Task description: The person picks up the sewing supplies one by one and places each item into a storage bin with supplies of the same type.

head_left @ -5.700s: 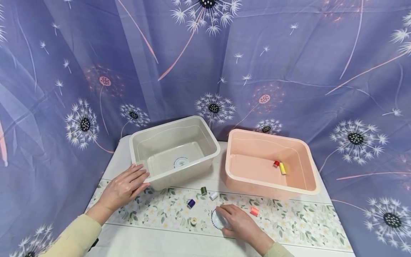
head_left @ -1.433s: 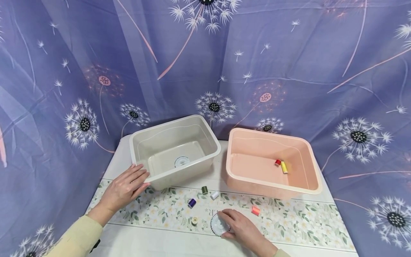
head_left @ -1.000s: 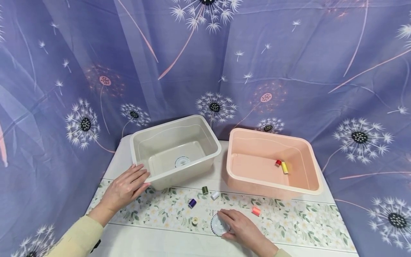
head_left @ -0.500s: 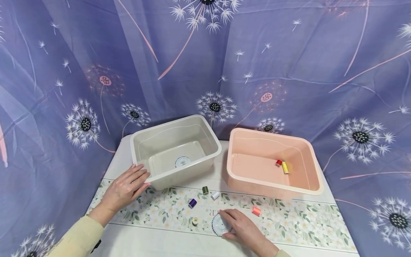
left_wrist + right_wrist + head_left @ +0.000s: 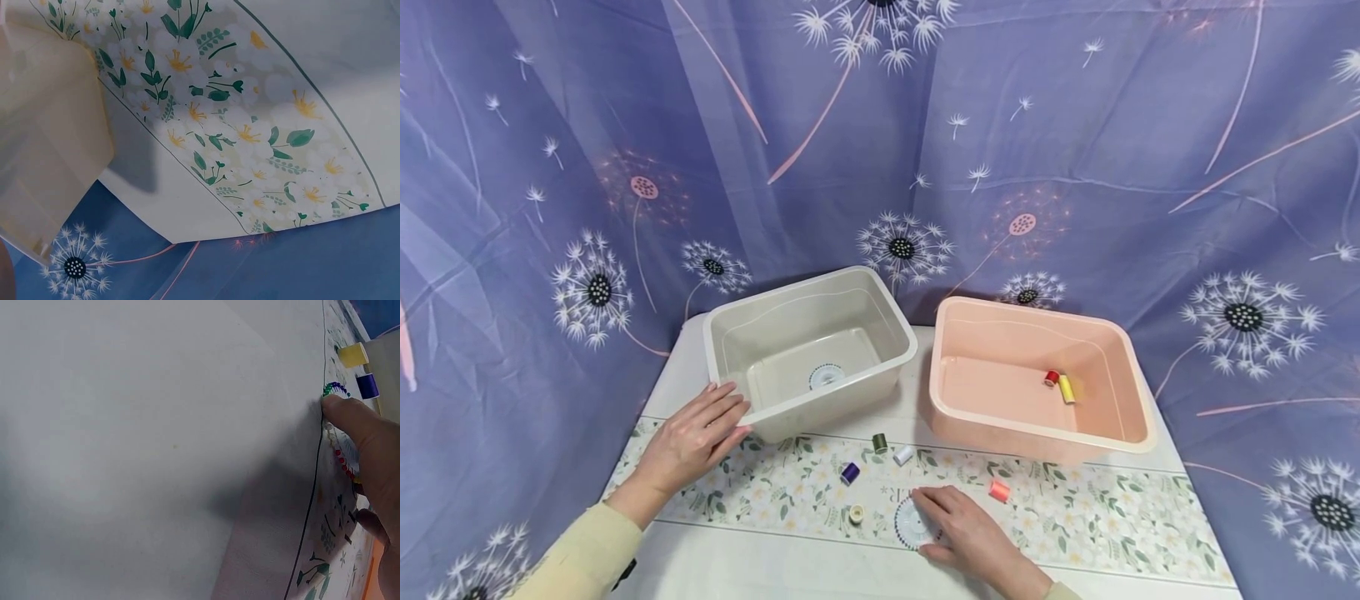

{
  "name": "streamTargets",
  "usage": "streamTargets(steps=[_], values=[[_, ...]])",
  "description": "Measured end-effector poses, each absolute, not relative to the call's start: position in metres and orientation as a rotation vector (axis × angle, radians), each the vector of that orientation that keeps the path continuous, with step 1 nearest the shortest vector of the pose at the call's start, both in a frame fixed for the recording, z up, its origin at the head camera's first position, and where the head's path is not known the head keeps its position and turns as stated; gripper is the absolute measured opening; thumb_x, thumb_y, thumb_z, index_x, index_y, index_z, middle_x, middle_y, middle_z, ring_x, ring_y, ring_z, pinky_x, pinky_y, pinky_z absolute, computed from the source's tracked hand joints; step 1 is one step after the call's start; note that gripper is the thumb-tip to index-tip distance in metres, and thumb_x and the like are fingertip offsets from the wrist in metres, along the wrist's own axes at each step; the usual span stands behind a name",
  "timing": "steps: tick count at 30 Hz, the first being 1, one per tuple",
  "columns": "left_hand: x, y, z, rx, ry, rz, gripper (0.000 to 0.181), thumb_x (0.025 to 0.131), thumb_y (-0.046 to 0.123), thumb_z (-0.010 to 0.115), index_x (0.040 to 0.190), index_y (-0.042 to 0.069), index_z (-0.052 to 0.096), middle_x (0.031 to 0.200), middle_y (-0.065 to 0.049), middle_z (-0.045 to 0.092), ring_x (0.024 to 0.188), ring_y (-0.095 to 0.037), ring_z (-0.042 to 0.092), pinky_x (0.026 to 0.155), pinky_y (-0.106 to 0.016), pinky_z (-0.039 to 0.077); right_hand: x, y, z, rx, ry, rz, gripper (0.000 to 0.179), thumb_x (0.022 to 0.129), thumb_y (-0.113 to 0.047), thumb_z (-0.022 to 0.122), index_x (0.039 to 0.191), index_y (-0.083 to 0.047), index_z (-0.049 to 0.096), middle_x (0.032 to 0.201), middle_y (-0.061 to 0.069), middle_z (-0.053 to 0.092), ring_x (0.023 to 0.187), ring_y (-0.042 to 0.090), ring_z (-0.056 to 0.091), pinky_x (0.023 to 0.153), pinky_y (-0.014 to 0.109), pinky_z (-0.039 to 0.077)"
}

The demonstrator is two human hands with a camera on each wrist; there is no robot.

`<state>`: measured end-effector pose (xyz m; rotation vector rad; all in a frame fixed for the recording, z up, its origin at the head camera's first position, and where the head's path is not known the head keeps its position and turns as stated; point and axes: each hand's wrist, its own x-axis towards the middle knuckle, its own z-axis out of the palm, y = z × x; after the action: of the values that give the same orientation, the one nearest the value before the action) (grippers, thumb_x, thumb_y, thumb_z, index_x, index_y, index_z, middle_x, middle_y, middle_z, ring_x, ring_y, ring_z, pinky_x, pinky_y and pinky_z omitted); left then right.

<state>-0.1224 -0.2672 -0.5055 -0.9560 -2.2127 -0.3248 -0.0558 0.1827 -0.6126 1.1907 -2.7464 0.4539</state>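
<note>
At the front of the table, my right hand (image 5: 973,537) holds a round pin wheel (image 5: 912,527) by its edge, covering its right part. In the right wrist view my thumb presses one side of the wheel (image 5: 350,453), where coloured pin heads ring the rim. My left hand (image 5: 688,437) grips the near left corner of a grey plastic bin (image 5: 831,412), fingers over the rim and thumb against the outside. A second pin wheel (image 5: 826,376) lies on that bin's floor. The left wrist view shows mostly tablecloth, with the bin's wall (image 5: 56,137) at the left.
Thread spools lie between hands and bins: green (image 5: 879,443), white (image 5: 903,455), purple (image 5: 849,473), cream (image 5: 856,514) and coral (image 5: 999,491). A pink bin (image 5: 1037,425) at the right holds a red spool (image 5: 1051,378) and a yellow spool (image 5: 1067,389). A dandelion-print curtain (image 5: 1000,125) hangs behind.
Compared with the oldest frame, my right hand sits slightly lower and more of the pin wheel's face shows. Over the last second both hands stay almost still, and the left keeps its hold.
</note>
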Motion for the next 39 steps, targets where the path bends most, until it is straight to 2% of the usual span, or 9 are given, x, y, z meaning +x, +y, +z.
streamTargets(steps=[4,7,12,16,21,29,32,36,39], values=[[-0.1225,-0.2672,-0.5059,-0.954,-2.213,-0.324,0.042,0.098,0.036,0.053,0.111,0.001,0.071,0.107,-0.018,0.070,0.108,-0.039,0.063,0.102,-0.052,0.044,-0.0548,0.1823,-0.6111,1.205,-2.765,0.423,0.077,0.078,-0.051,0.073,0.140,-0.011,0.051,0.132,0.001,0.056,0.116,0.014,0.053,0.097,0.035,0.048],[-0.1227,-0.2669,-0.5059,-0.954,-2.213,-0.321,0.041,0.097,0.036,0.053,0.111,0.001,0.071,0.108,-0.018,0.070,0.108,-0.039,0.063,0.101,-0.052,0.044,-0.0541,0.1827,-0.6107,1.205,-2.787,0.410,0.080,0.078,-0.055,0.072,0.141,-0.012,0.049,0.133,0.001,0.055,0.116,0.014,0.052,0.097,0.036,0.047],[-0.1230,-0.2663,-0.5061,-0.953,-2.214,-0.319,0.041,0.097,0.036,0.053,0.111,0.001,0.071,0.108,-0.017,0.070,0.108,-0.039,0.062,0.098,-0.054,0.046,-0.0541,0.1834,-0.6113,1.197,-2.782,0.412,0.086,0.073,-0.062,0.072,0.140,-0.011,0.051,0.131,0.001,0.056,0.115,0.014,0.052,0.096,0.036,0.048],[-0.1228,-0.2665,-0.5067,-0.945,-2.217,-0.311,0.042,0.098,0.037,0.053,0.111,0.001,0.071,0.108,-0.017,0.070,0.109,-0.038,0.062,0.098,-0.054,0.046,-0.0551,0.1830,-0.6122,1.200,-2.765,0.414,0.085,0.071,-0.063,0.072,0.137,-0.012,0.054,0.129,0.000,0.058,0.112,0.013,0.053,0.095,0.034,0.049],[-0.1223,-0.2673,-0.5081,-0.936,-2.222,-0.299,0.043,0.098,0.038,0.052,0.112,0.002,0.070,0.108,-0.016,0.069,0.109,-0.038,0.062,0.105,-0.050,0.042,-0.0551,0.1823,-0.6142,1.230,-2.710,0.379,0.083,0.071,-0.063,0.071,0.135,-0.013,0.057,0.125,-0.002,0.061,0.107,0.012,0.055,0.093,0.033,0.050],[-0.1220,-0.2676,-0.5101,-0.935,-2.226,-0.307,0.043,0.098,0.038,0.052,0.112,0.001,0.070,0.108,-0.017,0.069,0.109,-0.038,0.062,0.114,-0.043,0.033,-0.0525,0.1831,-0.6188,1.286,-2.599,0.333,0.076,0.075,-0.061,0.071,0.131,-0.010,0.060,0.122,0.003,0.063,0.103,0.015,0.059,0.089,0.033,0.052],[-0.1218,-0.2674,-0.5104,-0.931,-2.228,-0.309,0.044,0.098,0.038,0.051,0.112,0.002,0.070,0.108,-0.016,0.070,0.109,-0.038,0.062,0.112,-0.045,0.036,-0.0518,0.1834,-0.6190,1.291,-2.582,0.323,0.075,0.075,-0.060,0.071,0.129,-0.009,0.060,0.121,0.004,0.064,0.100,0.015,0.059,0.085,0.032,0.053],[-0.1219,-0.2673,-0.5106,-0.927,-2.224,-0.307,0.044,0.099,0.039,0.050,0.112,0.001,0.070,0.108,-0.016,0.070,0.109,-0.038,0.062,0.101,-0.052,0.045,-0.0513,0.1826,-0.6173,1.299,-2.594,0.319,0.074,0.076,-0.059,0.071,0.129,-0.010,0.061,0.122,0.005,0.065,0.098,0.015,0.060,0.083,0.031,0.054],[-0.1223,-0.2672,-0.5110,-0.929,-2.220,-0.312,0.044,0.098,0.038,0.051,0.112,0.001,0.070,0.108,-0.016,0.070,0.109,-0.038,0.062,0.104,-0.050,0.043,-0.0515,0.1826,-0.6152,1.316,-2.602,0.297,0.073,0.076,-0.059,0.072,0.130,-0.010,0.060,0.122,0.006,0.065,0.097,0.016,0.061,0.082,0.032,0.054]])
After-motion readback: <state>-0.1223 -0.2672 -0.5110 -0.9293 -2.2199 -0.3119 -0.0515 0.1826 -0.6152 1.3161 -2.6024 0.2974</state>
